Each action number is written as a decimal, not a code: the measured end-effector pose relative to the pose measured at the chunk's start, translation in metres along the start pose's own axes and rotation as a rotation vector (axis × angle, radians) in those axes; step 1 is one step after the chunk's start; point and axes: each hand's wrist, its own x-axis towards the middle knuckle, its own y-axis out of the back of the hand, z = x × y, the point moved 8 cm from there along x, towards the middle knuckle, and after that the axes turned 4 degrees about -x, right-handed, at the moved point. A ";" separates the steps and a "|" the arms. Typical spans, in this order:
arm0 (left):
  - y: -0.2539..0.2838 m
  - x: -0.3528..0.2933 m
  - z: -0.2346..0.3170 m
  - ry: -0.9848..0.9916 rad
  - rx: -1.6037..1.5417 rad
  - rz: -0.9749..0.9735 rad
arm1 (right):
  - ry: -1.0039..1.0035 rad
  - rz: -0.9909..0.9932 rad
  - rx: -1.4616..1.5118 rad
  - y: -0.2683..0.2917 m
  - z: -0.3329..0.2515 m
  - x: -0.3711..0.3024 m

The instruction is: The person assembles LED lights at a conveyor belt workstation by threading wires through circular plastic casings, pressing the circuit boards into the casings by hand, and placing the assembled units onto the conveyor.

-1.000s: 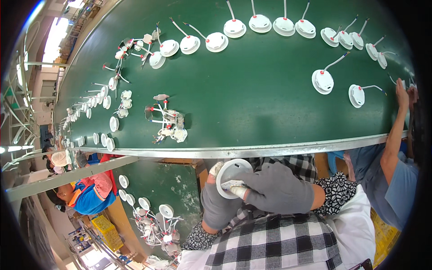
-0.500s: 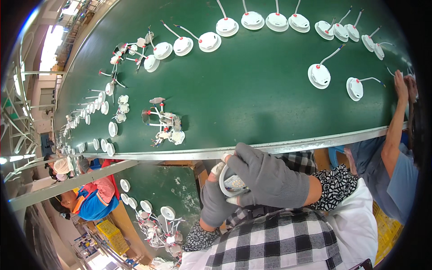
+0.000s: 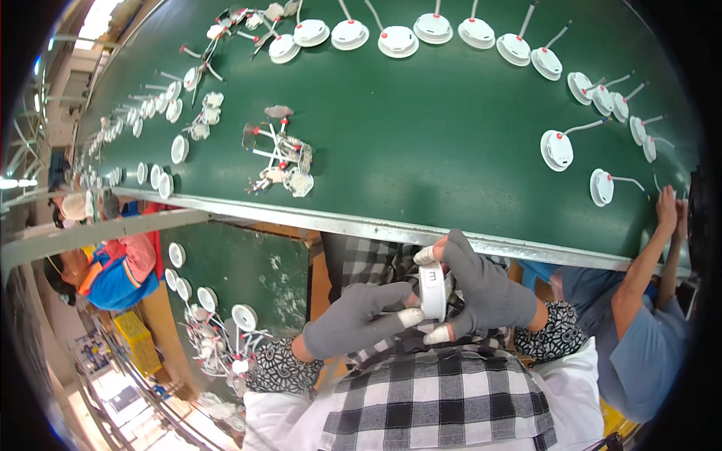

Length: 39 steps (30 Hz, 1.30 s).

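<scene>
A white round downlight housing [image 3: 432, 292] is turned edge-on in front of my lap, just off the near table edge. My right hand [image 3: 492, 293], in a grey glove with pale-wrapped fingertips, closes around it from the right, fingers at its top and bottom. From the other side my left hand [image 3: 359, 319], gloved alike, presses its fingertips against the housing. The housing's inside faces my right palm and is mostly hidden. Ahead on the green table [image 3: 361, 143] lies a pile of wired white lamp parts [image 3: 286, 161].
Finished-looking white downlights with cables [image 3: 397, 42] stand in a curved row across the far side. White rings [image 3: 180, 149] lie at the left. A side table [image 3: 274, 278] holds more rings and wired parts. At right a co-worker's hands [image 3: 668, 209] handle a lamp; another person [image 3: 124, 270] sits left.
My hands have turned the housing from showing its lit-plate inside to edge-on and shifted it right. My left hand has swung out to its left side. The view has also shifted.
</scene>
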 end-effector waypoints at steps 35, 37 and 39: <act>-0.017 -0.011 0.019 -0.369 0.150 0.080 | 0.009 -0.066 0.211 -0.001 0.014 -0.007; -0.017 -0.009 0.015 -0.356 0.155 0.047 | 0.022 -0.081 0.223 -0.002 0.012 -0.006; -0.015 -0.007 0.015 -0.349 0.176 0.007 | 0.009 -0.120 0.137 -0.003 0.014 -0.003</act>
